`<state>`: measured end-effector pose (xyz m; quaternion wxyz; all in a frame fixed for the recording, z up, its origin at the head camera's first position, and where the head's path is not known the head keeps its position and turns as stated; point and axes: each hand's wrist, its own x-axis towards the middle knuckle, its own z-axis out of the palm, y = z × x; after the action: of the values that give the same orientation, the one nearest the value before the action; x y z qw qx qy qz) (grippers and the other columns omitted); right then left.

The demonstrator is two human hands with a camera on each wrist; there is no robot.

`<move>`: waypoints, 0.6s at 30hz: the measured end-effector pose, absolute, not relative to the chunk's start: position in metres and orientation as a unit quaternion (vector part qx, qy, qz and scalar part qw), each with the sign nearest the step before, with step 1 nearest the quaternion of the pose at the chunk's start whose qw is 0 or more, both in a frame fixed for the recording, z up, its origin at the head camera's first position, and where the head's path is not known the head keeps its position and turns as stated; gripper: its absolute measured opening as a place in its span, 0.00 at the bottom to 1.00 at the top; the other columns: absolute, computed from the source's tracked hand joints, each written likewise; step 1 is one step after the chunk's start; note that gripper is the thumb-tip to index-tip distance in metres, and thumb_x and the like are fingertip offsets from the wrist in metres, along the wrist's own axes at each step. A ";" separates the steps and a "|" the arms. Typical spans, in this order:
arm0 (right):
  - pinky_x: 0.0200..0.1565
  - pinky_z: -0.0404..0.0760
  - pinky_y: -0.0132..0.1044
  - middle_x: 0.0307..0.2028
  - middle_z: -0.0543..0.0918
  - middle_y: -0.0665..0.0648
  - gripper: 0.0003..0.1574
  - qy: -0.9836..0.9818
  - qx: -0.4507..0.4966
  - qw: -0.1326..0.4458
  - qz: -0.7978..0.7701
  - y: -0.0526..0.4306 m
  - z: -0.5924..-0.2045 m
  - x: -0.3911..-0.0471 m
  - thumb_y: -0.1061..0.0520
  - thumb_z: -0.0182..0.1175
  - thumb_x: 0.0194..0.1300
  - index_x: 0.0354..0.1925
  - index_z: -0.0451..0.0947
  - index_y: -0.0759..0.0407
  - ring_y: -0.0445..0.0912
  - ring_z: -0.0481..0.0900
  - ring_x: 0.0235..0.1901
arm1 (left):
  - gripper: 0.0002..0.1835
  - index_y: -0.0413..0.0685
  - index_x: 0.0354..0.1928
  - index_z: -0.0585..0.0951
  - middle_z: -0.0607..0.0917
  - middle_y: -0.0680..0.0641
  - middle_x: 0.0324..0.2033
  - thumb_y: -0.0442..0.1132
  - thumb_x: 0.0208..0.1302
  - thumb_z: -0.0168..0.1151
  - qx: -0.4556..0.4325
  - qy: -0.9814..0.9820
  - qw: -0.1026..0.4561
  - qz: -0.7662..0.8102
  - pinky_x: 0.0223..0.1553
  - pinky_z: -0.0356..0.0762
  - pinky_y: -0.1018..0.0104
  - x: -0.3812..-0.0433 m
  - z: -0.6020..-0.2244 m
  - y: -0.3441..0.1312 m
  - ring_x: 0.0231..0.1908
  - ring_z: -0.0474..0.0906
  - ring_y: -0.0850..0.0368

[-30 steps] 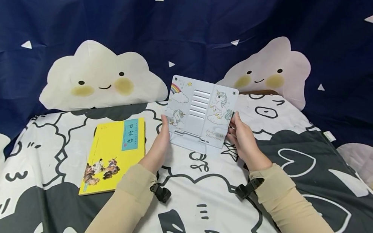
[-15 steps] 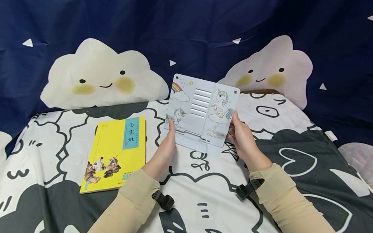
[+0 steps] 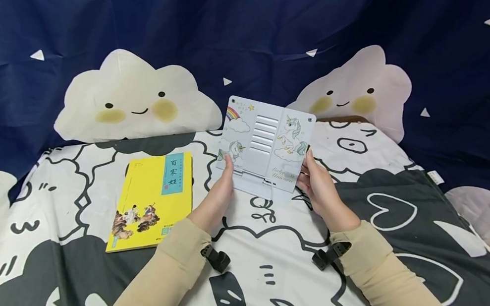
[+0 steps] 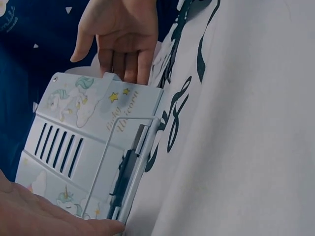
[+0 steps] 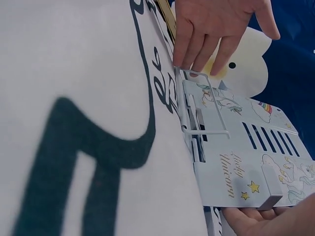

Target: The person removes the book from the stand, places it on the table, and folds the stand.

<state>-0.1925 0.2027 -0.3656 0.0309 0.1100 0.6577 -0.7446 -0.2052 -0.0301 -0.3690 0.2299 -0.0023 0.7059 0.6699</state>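
Observation:
A pale book stand (image 3: 266, 143) with unicorn prints, a row of slots and a folded-out bottom ledge leans back over the bed. My left hand (image 3: 213, 196) is at its lower left edge; the right wrist view shows these fingers (image 5: 197, 46) nearly straight, tips at the wire page holder (image 5: 221, 110), thumb spread away. At the opposite edge my right hand (image 3: 322, 189) holds the stand, thumb along the side and fingers curled behind it. A small clip-like tab (image 5: 270, 187) sticks out near the right hand.
A yellow book (image 3: 156, 202) with a blue title panel lies on the bed to the left, partly behind the left sleeve (image 3: 163, 271). Black-and-white bedding (image 3: 274, 264) spreads under the arms. A navy cloth (image 3: 249, 23) with cloud prints hangs behind.
My left hand has shifted a little to the right, its thumb now overlapping the stand's lower left corner. The stand and my right hand have barely moved.

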 end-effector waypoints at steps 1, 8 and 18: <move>0.49 0.78 0.25 0.48 0.79 0.44 0.43 0.659 0.111 0.031 -0.744 0.203 -0.366 -0.192 0.30 0.38 0.74 0.71 0.65 0.57 0.34 0.80 0.45 | 0.46 0.61 0.77 0.58 0.41 0.57 0.80 0.77 0.67 0.16 -0.002 0.707 0.233 0.668 0.78 0.31 0.51 -0.206 -0.369 -0.030 0.79 0.30 0.56; 0.61 0.77 0.33 0.46 0.78 0.44 0.43 0.660 0.115 0.029 -0.742 0.203 -0.366 -0.188 0.30 0.38 0.74 0.72 0.64 0.56 0.36 0.80 0.49 | 0.48 0.57 0.76 0.61 0.49 0.54 0.79 0.77 0.66 0.16 0.009 0.701 0.230 0.675 0.78 0.31 0.52 -0.212 -0.368 -0.029 0.79 0.33 0.56; 0.60 0.79 0.35 0.42 0.81 0.44 0.40 0.669 0.103 0.020 -0.736 0.199 -0.368 -0.184 0.33 0.36 0.76 0.70 0.66 0.57 0.37 0.81 0.48 | 0.46 0.56 0.77 0.57 0.42 0.54 0.80 0.75 0.68 0.17 0.014 0.708 0.234 0.666 0.78 0.32 0.51 -0.220 -0.365 -0.028 0.79 0.31 0.55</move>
<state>-0.1844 0.1995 -0.3685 0.0196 0.1034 0.6691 -0.7356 -0.2201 -0.0278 -0.3651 0.2336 0.0139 0.7083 0.6660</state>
